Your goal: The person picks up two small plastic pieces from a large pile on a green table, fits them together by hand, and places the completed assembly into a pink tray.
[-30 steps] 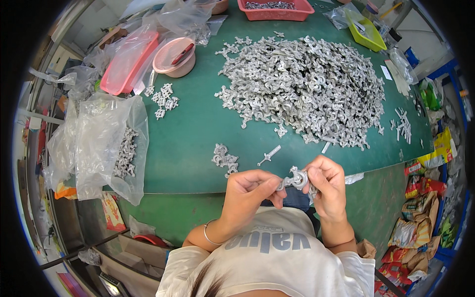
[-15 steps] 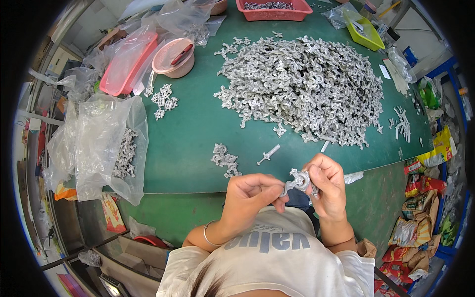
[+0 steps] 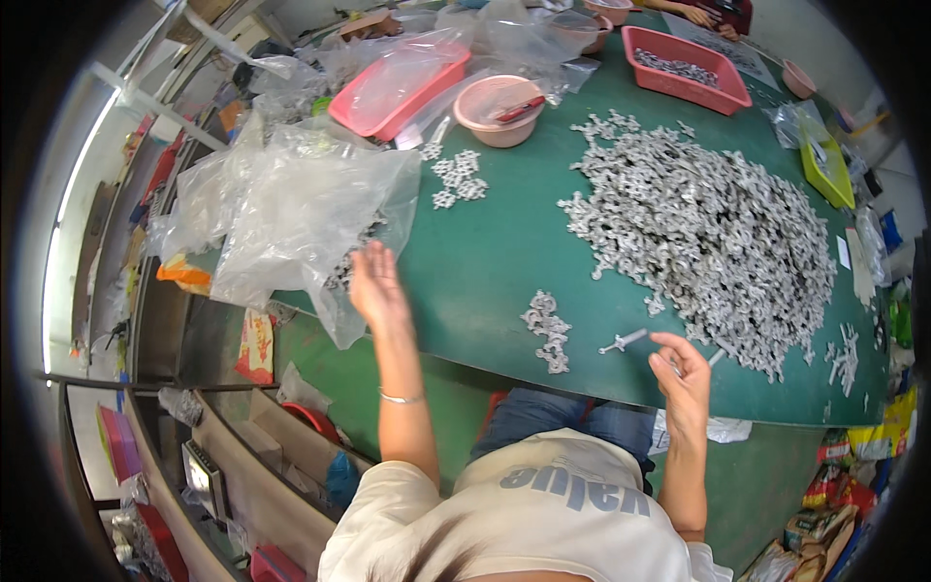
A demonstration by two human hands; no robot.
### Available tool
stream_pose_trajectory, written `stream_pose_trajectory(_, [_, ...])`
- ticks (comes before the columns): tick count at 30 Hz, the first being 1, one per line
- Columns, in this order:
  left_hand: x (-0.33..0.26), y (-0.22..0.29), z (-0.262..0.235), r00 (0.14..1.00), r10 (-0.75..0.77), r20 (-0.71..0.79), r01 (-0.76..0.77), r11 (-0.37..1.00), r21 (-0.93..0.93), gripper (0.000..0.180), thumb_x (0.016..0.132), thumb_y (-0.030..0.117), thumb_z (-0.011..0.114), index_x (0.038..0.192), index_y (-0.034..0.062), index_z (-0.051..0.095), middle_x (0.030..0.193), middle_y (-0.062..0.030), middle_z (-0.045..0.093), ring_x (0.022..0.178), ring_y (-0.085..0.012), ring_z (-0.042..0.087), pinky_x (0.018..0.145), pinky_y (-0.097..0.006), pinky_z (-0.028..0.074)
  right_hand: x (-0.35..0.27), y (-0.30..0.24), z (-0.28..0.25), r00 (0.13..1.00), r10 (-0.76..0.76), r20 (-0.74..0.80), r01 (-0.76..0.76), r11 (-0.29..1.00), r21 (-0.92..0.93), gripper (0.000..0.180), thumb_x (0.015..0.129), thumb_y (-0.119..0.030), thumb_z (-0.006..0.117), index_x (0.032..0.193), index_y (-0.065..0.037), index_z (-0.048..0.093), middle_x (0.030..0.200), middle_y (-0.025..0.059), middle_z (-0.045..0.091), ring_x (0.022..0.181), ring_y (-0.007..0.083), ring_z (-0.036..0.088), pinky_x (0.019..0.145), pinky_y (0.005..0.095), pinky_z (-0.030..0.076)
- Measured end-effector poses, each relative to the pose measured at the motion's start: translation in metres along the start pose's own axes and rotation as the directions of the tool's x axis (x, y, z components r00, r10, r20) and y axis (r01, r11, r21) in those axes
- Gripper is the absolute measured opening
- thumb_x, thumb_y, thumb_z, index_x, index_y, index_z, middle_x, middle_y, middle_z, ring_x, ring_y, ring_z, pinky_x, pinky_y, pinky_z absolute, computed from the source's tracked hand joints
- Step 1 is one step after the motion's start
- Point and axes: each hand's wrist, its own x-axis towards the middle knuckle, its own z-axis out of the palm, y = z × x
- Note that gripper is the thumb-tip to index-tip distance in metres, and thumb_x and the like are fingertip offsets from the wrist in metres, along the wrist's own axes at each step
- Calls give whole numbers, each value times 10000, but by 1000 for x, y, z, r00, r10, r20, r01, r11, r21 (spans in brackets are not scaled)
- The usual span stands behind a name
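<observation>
My left hand (image 3: 380,283) is stretched out with its fingers extended, at the mouth of a clear plastic bag (image 3: 286,218). Small grey metal castings (image 3: 341,272) show beside its fingers, partly covered by the bag. My right hand (image 3: 687,376) hovers at the table's near edge, fingers loosely bent, thumb and forefinger apart; I see nothing held. Just left of its fingertips lies a slim metal piece with a rod-like end (image 3: 623,341). A short row of castings (image 3: 546,332) lies farther left. Beyond the right hand spreads a large heap of similar castings (image 3: 708,238).
A pink tray (image 3: 400,92) and a pink bowl (image 3: 497,112) with a red-handled tool stand at the back left. Another pink tray (image 3: 687,73) holds small parts. A yellow-green basket (image 3: 826,173) stands far right. Another person's hand (image 3: 696,14) shows at the far edge.
My hands were together holding a casting; now they are apart. The left has swung left to the bag and the casting is out of sight. The view has turned left.
</observation>
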Motion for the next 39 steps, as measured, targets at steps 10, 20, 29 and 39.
stream_pose_trajectory(10, [-123,-39,19,717,-456,527,32,777,629,237,819,93,550,1026,-22,537,932,-93,576,854,-151,552,744,-268,456,61,8,-6,747,-651,-135,230,444,-866,169,795,-99,540,951,-46,578,820,98,538,687,237,559,577,312,437])
stream_pose_trajectory(20, [-173,-44,3,308,-546,779,-881,146,450,407,692,132,651,1078,101,527,1335,-110,280,1242,-383,196,972,-567,155,67,25,-5,745,-662,-79,292,431,-854,84,719,-63,623,799,-46,605,745,78,587,585,194,564,523,263,425])
stream_pose_trajectory(29, [-190,-23,47,453,-368,812,-491,657,572,422,705,-56,592,1109,23,496,1166,-156,442,1052,-276,462,894,-375,370,4,0,17,998,-39,-48,37,999,-37,171,705,2,646,874,3,622,712,-12,568,607,25,447,545,154,338])
stream_pose_trajectory(39, [-210,-4,76,358,-468,808,106,880,463,256,716,-143,543,964,-80,562,974,-151,516,888,-189,534,767,-279,479,-24,-40,14,959,-280,50,283,922,-265,218,638,42,673,848,4,627,782,74,611,668,104,555,583,214,427])
